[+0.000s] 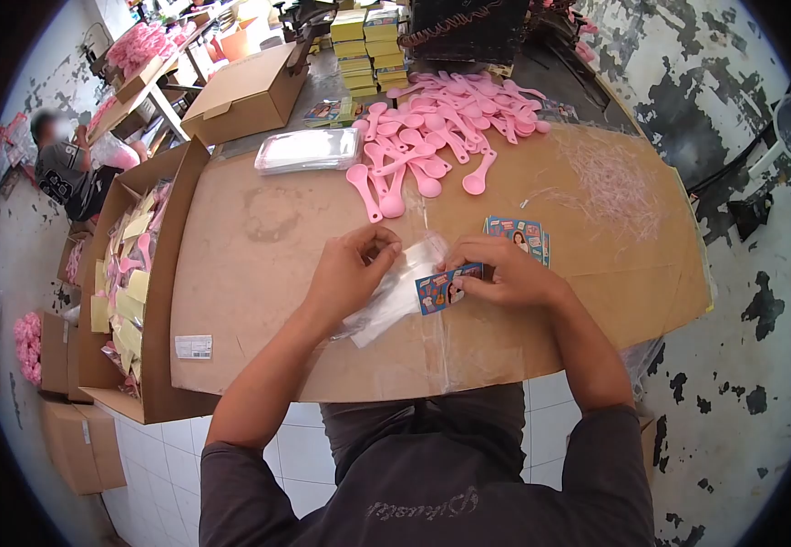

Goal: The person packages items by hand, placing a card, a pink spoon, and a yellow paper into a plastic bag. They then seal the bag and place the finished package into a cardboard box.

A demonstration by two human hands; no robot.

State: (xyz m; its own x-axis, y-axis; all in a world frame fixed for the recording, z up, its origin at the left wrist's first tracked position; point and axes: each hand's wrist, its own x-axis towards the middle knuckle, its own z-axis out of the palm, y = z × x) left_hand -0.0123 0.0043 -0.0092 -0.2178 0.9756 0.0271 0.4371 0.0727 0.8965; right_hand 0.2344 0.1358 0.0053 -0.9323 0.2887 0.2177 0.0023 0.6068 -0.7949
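A clear plastic bag (386,305) lies slantwise on the cardboard in front of me, between my hands. My left hand (348,272) is at the bag's left side, thumb and fingertips pinched together; whatever they hold is too small to make out. On the other side, my right hand (512,272) grips a blue printed card (435,294) between thumb and fingers, over the bag's right edge. Several similar cards in a stack (525,233) lie just beyond that hand, partly covered by it. Farther off is a heap of pink plastic spoons (468,114).
A pack of clear bags (309,150) lies left of the spoons. Thin clear strips (610,182) are piled at right. An open carton (163,365) of filled packets borders the left edge. Yellow-edged card stacks (354,55) stand behind. A person (67,169) sits at far left.
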